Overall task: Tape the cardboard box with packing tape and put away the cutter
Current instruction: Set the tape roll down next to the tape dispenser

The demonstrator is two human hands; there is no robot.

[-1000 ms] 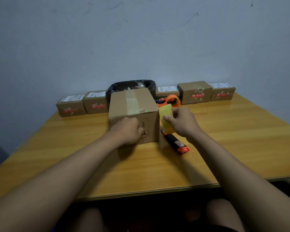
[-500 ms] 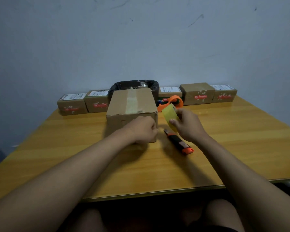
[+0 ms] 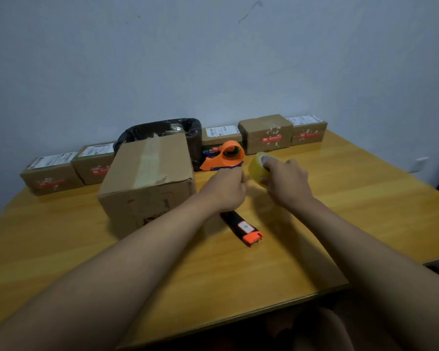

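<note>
- Left hand (image 3: 224, 190) has come off the box (image 3: 147, 183) front and moved right, now near the tape roll (image 3: 257, 168); fingers curled shut, likely pinching the tape end, can't confirm.
- Right hand (image 3: 287, 181) grips the roll, just above the desk (image 3: 365, 211).
- Box sits left, one strip on top.
- Cutter (image 3: 242, 228) lies untouched under the left wrist.
- Read: pulling a fresh strip; cutter stow pending.
</note>
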